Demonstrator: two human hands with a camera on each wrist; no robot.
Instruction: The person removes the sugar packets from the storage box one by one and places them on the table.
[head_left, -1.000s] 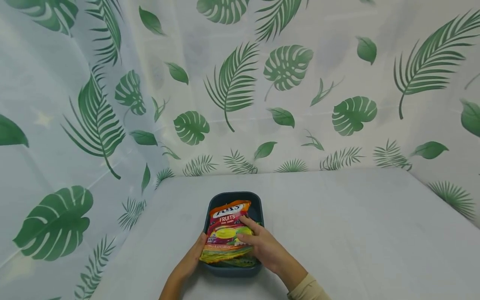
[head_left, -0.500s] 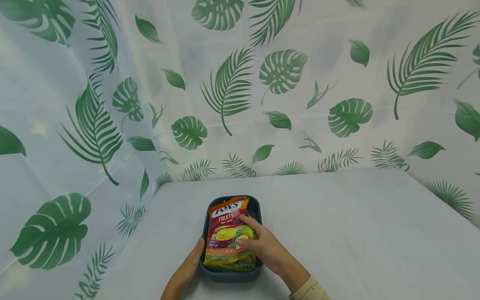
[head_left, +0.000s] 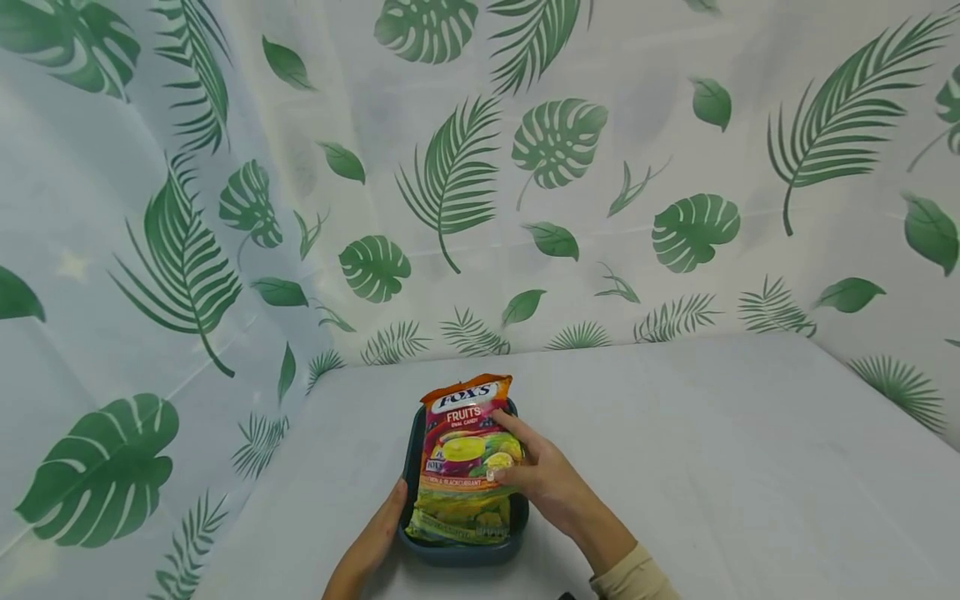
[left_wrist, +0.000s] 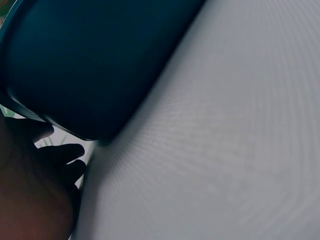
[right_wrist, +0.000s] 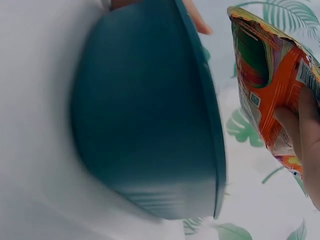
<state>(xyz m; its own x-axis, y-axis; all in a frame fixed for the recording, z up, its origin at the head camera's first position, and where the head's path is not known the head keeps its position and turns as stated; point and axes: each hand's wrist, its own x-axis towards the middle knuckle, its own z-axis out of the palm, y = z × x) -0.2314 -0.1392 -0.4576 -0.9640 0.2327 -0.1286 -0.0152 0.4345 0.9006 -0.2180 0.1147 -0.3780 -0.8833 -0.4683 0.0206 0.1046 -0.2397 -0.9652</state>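
Note:
A red, orange and yellow candy bag marked FOX'S FRUITS [head_left: 459,454] stands tilted over the dark teal bin [head_left: 463,553]. My right hand [head_left: 551,479] pinches its right side, thumb on the front; the right wrist view shows fingers [right_wrist: 295,122] on the orange back of the bag [right_wrist: 270,90], which is raised beside the bin's rim [right_wrist: 212,115]. My left hand [head_left: 377,529] lies along the bin's left wall, fingers extended. In the left wrist view that hand [left_wrist: 37,175] is beside the bin [left_wrist: 100,60]. Most of the bin's inside is hidden by the bag.
The bin stands on a white-covered table [head_left: 675,467]. Behind and to the left hang white cloths printed with green leaves [head_left: 450,183]. A small dark object [head_left: 567,596] shows at the bottom edge, beside my right sleeve [head_left: 633,575].
The candy bag has risen out of the bin and a little to the right, with my right hand on it. My left hand has stayed at the bin's side.

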